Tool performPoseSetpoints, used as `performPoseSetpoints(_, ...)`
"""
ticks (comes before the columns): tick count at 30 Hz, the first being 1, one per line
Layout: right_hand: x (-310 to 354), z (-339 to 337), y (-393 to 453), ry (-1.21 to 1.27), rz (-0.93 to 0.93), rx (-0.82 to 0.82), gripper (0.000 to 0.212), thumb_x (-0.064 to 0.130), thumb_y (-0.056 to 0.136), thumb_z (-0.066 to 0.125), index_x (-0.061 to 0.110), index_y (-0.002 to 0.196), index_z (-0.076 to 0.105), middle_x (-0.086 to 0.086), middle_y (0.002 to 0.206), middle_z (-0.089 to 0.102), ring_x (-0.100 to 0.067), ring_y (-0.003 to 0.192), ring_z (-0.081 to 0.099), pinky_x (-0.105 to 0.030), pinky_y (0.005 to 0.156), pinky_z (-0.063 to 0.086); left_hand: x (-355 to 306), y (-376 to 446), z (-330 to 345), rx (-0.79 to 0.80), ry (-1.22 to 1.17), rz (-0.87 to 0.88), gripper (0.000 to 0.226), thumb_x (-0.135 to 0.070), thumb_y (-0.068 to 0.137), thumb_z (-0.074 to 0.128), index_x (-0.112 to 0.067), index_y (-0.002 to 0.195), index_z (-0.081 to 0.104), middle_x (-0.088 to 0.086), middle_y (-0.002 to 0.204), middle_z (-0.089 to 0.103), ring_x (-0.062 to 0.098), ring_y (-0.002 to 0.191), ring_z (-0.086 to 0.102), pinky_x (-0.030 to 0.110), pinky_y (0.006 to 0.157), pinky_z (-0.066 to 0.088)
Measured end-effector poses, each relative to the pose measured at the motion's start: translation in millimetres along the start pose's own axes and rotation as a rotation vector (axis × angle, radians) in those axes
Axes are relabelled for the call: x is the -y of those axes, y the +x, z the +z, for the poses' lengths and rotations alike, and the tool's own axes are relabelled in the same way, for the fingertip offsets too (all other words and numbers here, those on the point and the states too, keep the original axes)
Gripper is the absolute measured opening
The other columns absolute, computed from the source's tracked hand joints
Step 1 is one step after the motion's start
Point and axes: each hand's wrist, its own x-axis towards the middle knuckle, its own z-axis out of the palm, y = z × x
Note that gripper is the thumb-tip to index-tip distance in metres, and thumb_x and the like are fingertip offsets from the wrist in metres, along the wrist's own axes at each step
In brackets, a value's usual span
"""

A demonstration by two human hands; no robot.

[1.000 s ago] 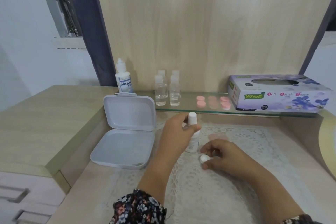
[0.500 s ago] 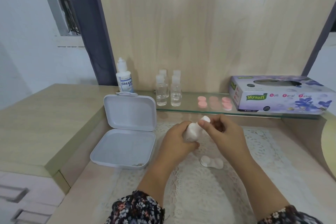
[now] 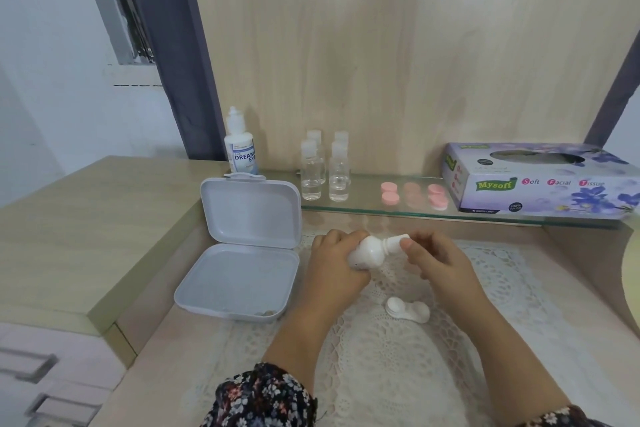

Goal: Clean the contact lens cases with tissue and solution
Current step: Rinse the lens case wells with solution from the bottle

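My left hand grips a small white solution bottle, tilted with its neck pointing right. My right hand pinches the bottle's white cap between thumb and fingers. A white contact lens case with two round wells lies on the lace mat just below my hands, touched by neither. A purple tissue box stands on the glass shelf at the right. Several pink lens case lids lie on that shelf left of the box.
An open white plastic box sits left of my hands, lid up. A larger labelled solution bottle and several small clear bottles stand on the shelf. A raised wooden cabinet top borders the left side.
A second ago the bottle stood upright and my right hand held the lens case on the mat. The case now lies free, the bottle is lifted and tilted, and my right hand is at its cap.
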Motion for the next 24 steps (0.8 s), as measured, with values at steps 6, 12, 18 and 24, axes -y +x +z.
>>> performPoseSetpoints(6,7,3,-3,0.059,-0.049,0.008,0.019,0.042,0.090,0.061,0.038,0.108,0.064,0.014,0.105,0.064,-0.003,0.097,0.059,-0.011,0.070,0.045,2,0,0,0.009,0.070,0.009,0.053,-0.016,0.076,0.064,-0.042,0.122,0.055,-0.014,0.103,0.046,0.009,0.098,0.032,0.024,0.074,0.031)
performPoseSetpoints(12,1,6,-3,-0.045,-0.075,-0.057,0.021,0.018,0.086,0.069,0.037,0.095,0.068,0.017,0.091,0.069,-0.007,0.085,0.062,-0.035,0.084,0.053,4,0,3,0.015,0.070,0.015,0.054,-0.014,0.075,0.064,-0.041,0.121,0.056,-0.012,0.103,0.048,0.013,0.102,0.036,0.028,0.080,0.038)
performPoseSetpoints(18,1,8,-3,0.036,-0.144,-0.079,0.053,-0.001,0.087,0.063,0.052,0.098,0.064,0.016,0.099,0.068,-0.018,0.093,0.064,-0.045,0.091,0.052,-2,-2,-2,0.012,-0.019,-0.045,0.055,-0.012,0.077,0.062,-0.042,0.124,0.055,-0.012,0.107,0.049,0.012,0.107,0.038,0.031,0.087,0.041)
performPoseSetpoints(24,4,10,-2,0.243,-0.232,-0.105,0.062,-0.019,0.085,0.055,0.034,0.117,0.052,0.012,0.091,0.068,-0.007,0.097,0.063,-0.021,0.084,0.052,-7,-3,-6,0.040,-0.113,-0.084,0.058,-0.010,0.076,0.065,-0.040,0.125,0.056,-0.013,0.109,0.050,0.012,0.109,0.039,0.022,0.079,0.033)
